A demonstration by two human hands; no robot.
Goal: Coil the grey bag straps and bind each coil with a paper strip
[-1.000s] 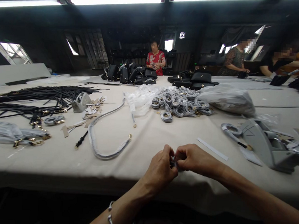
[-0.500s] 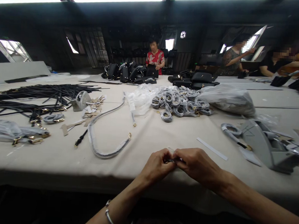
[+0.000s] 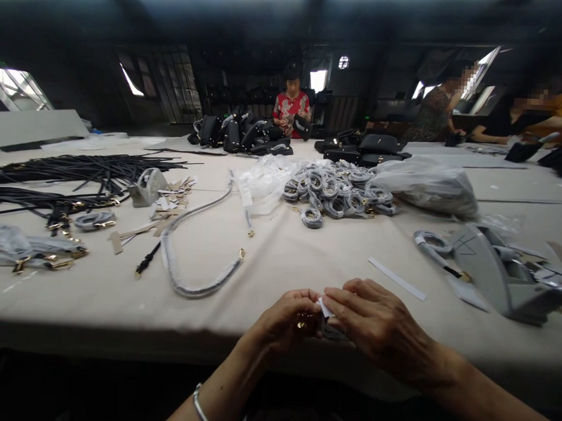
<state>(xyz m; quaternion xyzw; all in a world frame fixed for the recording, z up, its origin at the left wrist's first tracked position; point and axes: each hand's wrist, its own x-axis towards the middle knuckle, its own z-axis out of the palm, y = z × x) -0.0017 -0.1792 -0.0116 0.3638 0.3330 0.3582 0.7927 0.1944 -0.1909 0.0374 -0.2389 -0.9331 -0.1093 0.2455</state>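
Near the table's front edge, my left hand (image 3: 286,319) is closed around a wrapped grey strap bundle (image 3: 333,330) with gold hardware (image 3: 305,321) showing at the fingers. My right hand (image 3: 379,321) presses its fingers on a small white strip (image 3: 325,307) against that bundle; most of the bundle is hidden by the hands. Beyond them lies a long wrapped strap (image 3: 195,291) in a loose curve with a gold clasp. A heap of coiled wrapped straps (image 3: 332,191) sits farther back. One flat white strip (image 3: 397,278) lies beyond my right hand.
A grey tape dispenser (image 3: 500,275) stands at right, a smaller one (image 3: 146,186) at left beside paper scraps. Black straps (image 3: 74,172) spread at far left. Plastic bags (image 3: 430,185) and black bags (image 3: 247,135) lie farther back. Several people work across the table.
My right hand's fingers have extended over the white strip, and the gold hardware and bundle now show between my hands. The person in red has lifted and tilted a black bag.
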